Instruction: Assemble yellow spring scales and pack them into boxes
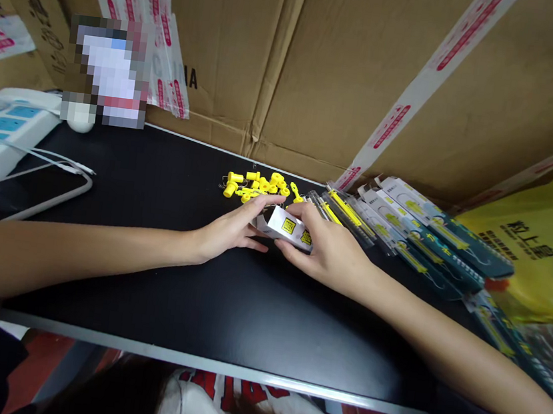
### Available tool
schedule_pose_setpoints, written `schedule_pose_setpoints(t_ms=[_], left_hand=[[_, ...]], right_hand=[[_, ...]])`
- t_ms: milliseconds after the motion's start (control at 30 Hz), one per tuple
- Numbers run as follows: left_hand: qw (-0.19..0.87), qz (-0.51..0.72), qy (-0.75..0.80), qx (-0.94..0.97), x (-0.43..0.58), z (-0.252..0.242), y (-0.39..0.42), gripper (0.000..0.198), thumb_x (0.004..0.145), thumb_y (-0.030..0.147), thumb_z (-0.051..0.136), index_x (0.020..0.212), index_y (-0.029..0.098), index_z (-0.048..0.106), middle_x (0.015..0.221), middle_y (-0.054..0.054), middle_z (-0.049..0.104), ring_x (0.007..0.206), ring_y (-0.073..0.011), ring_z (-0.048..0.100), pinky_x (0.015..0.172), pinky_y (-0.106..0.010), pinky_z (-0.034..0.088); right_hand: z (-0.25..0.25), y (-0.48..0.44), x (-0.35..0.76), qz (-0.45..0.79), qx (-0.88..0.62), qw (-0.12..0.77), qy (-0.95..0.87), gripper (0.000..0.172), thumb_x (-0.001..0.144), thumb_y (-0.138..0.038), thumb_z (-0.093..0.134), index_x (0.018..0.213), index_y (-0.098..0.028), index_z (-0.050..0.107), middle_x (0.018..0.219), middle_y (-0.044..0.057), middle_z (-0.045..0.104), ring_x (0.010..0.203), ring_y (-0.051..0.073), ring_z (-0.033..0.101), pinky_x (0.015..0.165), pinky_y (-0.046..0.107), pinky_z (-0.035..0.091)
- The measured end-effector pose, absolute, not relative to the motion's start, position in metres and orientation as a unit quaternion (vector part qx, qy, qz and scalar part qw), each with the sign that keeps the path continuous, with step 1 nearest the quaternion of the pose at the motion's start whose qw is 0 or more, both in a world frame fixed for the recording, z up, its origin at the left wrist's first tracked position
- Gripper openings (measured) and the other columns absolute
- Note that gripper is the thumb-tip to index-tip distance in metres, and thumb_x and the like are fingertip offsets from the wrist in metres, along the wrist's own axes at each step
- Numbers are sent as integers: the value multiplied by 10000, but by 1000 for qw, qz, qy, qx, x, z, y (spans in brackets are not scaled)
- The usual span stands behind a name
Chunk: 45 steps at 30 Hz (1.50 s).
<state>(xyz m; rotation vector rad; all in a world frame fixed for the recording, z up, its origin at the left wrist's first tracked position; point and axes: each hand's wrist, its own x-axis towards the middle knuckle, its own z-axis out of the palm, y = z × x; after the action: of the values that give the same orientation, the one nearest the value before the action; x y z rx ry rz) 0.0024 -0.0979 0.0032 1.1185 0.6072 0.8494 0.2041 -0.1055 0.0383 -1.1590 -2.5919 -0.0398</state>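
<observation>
Head view: a small white box (290, 227) with yellow-and-black print is held at mid-desk, between both hands. It is gripped by the right hand (335, 246), thumb set on the near side, other fingers on the far side. The box's left end is framed by the spread fingers of the left hand (227, 233); whether it is pinched there cannot be told. Yellow parts (229, 190) are scattered on the desk (243, 317) just beyond the hands. Packs (419, 234) are laid to the right, near a yellow bag (551, 227). A power strip (18, 128) is seen far left.
</observation>
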Motion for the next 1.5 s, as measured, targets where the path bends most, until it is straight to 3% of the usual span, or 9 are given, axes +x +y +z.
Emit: schedule_pose_setpoints(t_ms=[167,367,533,733,900,1300,1500], left_hand=[[719,388,305,490,5,5,-107,500,881,510,567,1313,281,464,1177,-80,612,1015,-222,616,856,-390,507],[734,399,315,450,6,6,-111,447,902,567,465,1220,262,542,1059,-63,633,897,-202,652,795,-376,531],[728,391,336,451,6,9,-112,380,884,457,539,1196,241,543,993,-49,630,821,-190,668,723,-355,559],[751,387,345,408,8,8,-109,337,934,371,372,1068,164,602,911,-78,677,710,-175,680,657,-321,565],[742,378,348,431,7,9,-108,248,884,236,435,1051,165,604,881,-58,670,714,-162,679,672,-316,571],[709,371,315,509,8,0,-112,447,886,513,474,1250,257,440,1062,-60,573,868,-185,623,698,-329,552],[718,356,310,512,6,2,-109,489,868,429,483,1326,276,401,1091,-72,601,887,-203,636,724,-363,549]], right_hand=[[34,-108,203,-57,-386,139,-910,343,880,-311,552,1174,-174,441,1012,112,710,769,237,696,581,283,455],[30,-112,201,-89,-353,138,-921,309,900,-313,545,1155,-159,461,989,119,703,816,238,687,614,295,476],[30,-113,199,-112,-341,136,-924,305,917,-311,530,1167,-146,472,976,119,697,810,242,683,605,304,483],[29,-112,199,-132,-335,121,-925,339,934,-352,529,1189,-132,489,1003,125,704,825,246,691,614,308,493],[29,-112,200,-130,-329,128,-927,316,915,-323,553,1165,-138,498,996,116,708,822,243,692,608,302,493],[29,-115,199,-110,-331,144,-926,307,896,-296,560,1151,-146,482,1007,125,717,827,252,706,604,306,500],[31,-113,198,-94,-346,141,-923,284,907,-330,551,1128,-165,484,1013,123,715,823,241,701,621,301,489]])
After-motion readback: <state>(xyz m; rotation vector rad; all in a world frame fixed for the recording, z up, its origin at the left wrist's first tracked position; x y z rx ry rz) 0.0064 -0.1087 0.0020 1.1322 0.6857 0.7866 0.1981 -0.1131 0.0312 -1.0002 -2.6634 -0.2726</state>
